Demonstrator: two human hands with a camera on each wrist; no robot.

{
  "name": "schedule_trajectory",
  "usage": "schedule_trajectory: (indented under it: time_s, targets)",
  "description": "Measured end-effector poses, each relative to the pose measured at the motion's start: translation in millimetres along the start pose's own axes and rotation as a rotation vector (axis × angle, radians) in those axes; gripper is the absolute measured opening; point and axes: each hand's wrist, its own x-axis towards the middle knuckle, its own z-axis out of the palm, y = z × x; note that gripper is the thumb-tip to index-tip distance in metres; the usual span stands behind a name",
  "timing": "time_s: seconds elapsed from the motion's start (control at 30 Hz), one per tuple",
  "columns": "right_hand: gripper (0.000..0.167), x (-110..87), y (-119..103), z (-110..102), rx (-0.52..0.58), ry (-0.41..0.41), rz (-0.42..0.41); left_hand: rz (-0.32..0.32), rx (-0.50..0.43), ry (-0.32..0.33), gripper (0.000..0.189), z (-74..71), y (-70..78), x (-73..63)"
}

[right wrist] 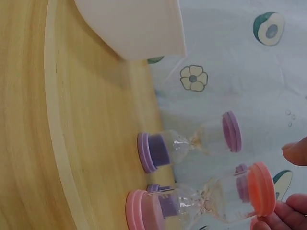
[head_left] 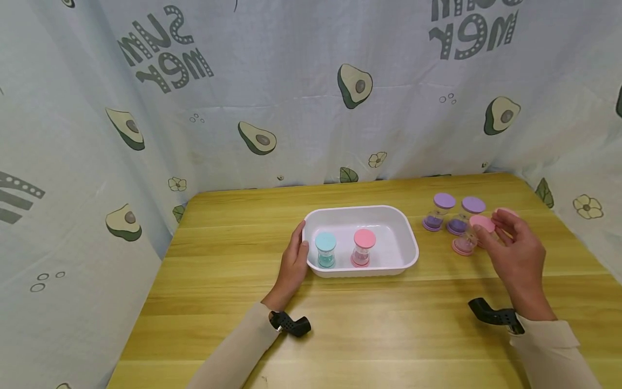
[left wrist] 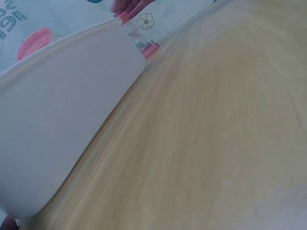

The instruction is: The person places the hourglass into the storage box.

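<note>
My left hand [head_left: 292,259] holds the left end of a white plastic tray [head_left: 359,272]. Its fingers lie along the outer wall, and a fingertip [left wrist: 8,224] shows at the tray's lower corner in the left wrist view. Inside stand a teal hourglass [head_left: 326,249] and a pink hourglass [head_left: 363,247], both upright. My right hand [head_left: 520,254] is at another pink hourglass [head_left: 465,244] on the table. In the right wrist view, the thumb [right wrist: 296,152] stays apart from that hourglass's lid [right wrist: 262,189], while the other fingers are beside it.
Two purple hourglasses [head_left: 439,212] stand right of the tray, behind the nearer pink one. A further pink hourglass [head_left: 507,211] is partly hidden by my right hand. All stand on a wooden table [head_left: 223,292], with an avocado-print curtain [head_left: 301,81] along its back and sides.
</note>
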Motion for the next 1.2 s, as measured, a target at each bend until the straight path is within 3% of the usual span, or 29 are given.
schedule_trajectory:
  time_s: [0.23, 0.5, 0.73, 1.2]
  targets:
    - [0.057, 0.3, 4.5, -2.4, -0.051, -0.054, 0.044, 0.001, -0.003, 0.004, 0.049, -0.1, -0.8, -0.3]
    - [0.059, 0.2, 7.3, 0.6, -0.088, -0.057, 0.006, -0.016, 0.004, 0.005, 0.049, 0.0, 0.1, -1.1]
    - [0.066, 0.0, 15.5, 0.6, -0.143, -0.109, 0.015, -0.013, -0.008, 0.011, 0.049, 0.1, 0.6, -0.3]
    - [0.066, 0.1, 22.2, 1.8, -0.11, -0.142, 0.021, -0.017, -0.005, 0.014, 0.049, -0.3, 4.0, -1.6]
